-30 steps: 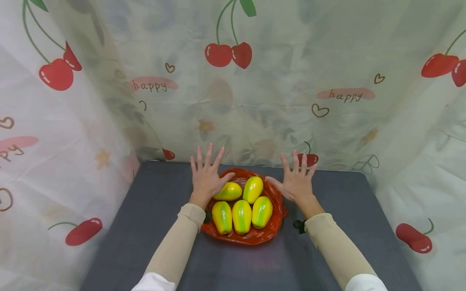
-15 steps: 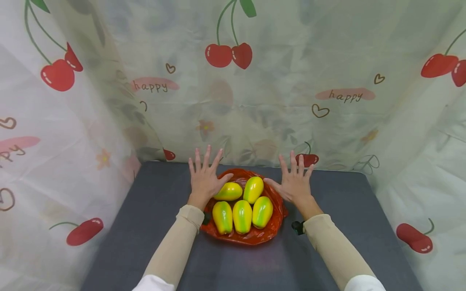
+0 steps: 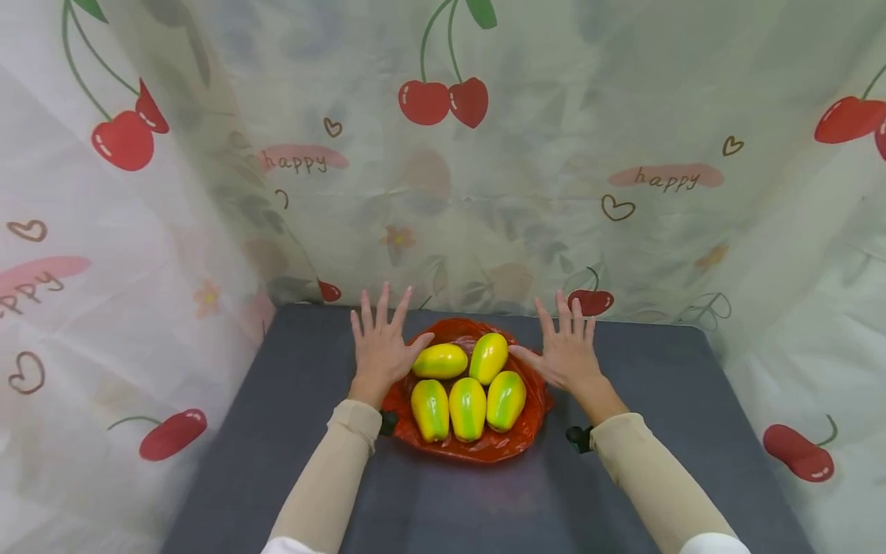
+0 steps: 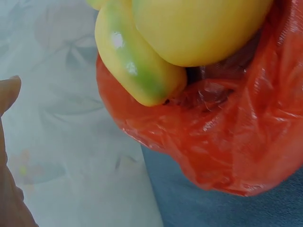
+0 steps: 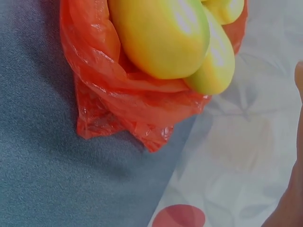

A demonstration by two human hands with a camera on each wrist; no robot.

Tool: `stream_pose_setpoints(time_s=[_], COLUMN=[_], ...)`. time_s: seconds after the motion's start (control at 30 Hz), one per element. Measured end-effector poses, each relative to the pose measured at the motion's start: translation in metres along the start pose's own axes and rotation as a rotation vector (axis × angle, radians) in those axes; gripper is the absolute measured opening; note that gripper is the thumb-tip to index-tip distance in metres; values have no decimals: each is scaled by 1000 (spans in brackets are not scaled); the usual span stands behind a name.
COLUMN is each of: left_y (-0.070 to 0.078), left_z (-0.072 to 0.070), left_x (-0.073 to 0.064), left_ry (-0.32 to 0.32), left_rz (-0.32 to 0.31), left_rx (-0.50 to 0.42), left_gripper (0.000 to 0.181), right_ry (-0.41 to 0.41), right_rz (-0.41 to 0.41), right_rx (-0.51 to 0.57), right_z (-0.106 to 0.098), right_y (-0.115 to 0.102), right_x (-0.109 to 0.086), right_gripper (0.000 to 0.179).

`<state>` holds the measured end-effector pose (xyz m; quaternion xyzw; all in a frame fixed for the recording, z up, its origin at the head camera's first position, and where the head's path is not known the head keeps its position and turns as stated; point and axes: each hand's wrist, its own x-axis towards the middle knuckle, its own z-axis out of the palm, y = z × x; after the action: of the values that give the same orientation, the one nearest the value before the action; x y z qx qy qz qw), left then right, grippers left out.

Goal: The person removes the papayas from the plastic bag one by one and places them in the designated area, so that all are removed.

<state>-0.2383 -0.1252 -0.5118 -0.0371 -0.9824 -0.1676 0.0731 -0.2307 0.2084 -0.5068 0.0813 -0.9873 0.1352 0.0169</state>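
Several glossy yellow and green fruits, shaped like small papayas [image 3: 467, 409], lie grouped in an opened-out red plastic bag [image 3: 477, 452]. My left hand [image 3: 381, 358], fingers straight and spread, is at the bag's left side, thumb pointing in over its far left rim. On the right side my right hand [image 3: 573, 360] is spread the same way, its thumb close to the far right fruit. Both hands hold nothing. The left wrist view shows one striped fruit [image 4: 135, 56] near the bag's crumpled edge [image 4: 222, 146]. Loose bag corners [image 5: 120, 125] stick out in the right wrist view.
A dark grey table [image 3: 477, 512] carries the bag near its far edge. Behind it hangs a pale curtain [image 3: 457, 223] printed with cherries, and similar sheets close off the left [image 3: 104, 331] and right sides. Small black devices [image 3: 577, 438] sit at the wrists.
My left hand has moved a little left, away from the bag. The right hand stays beside it, still spread. The head view has shifted slightly; fruits and bag look unmoved on the table.
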Motion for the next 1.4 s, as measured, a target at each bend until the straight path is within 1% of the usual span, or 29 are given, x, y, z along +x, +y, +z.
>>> stream_pose_setpoints(time_s=[0.13,0.37,0.57,0.7,0.8,0.9,1.07,1.2,1.27,1.4], left_y=[-7,-18,-26,-35,-40,-43,-45,-50,-53,-63], left_z=[-2,-4,-1,4,7,10,13,16,20,30], left_x=[-5,-16,-22,-25,-28,-31,-38,-44,-47,-54], left_ry=[15,5,4,-13,-35,-50,-62,-84,-98,-124], left_rz=[-12,-35,-49,-85,-110,-108,-101,-105,-113,-155], left_rx=[-41,-97,-171,-221,-277,-346,-437,-512,-546,-612], left_gripper=[89,93,95,93,90,87,82,79,77,73], right_ry=[-12,-38,-70,-102,-129,-144,-138,-128,-122,-134], right_rz=[-30,-73,-99,-116,-134,-148,-176,-207,-226,-250], right_rx=[30,51,64,99,123,120,112,144,156,165], right_z=[0,3,6,9,10,12,17,23,26,32], right_y=[-3,-8,-8,-12,-15,-15,-14,-15,-16,-18], right_x=[-3,-12,-17,-20,-23,-28,-36,-41,-43,-47], right_gripper=[105,104,105,105,105,105,106,104,101,98])
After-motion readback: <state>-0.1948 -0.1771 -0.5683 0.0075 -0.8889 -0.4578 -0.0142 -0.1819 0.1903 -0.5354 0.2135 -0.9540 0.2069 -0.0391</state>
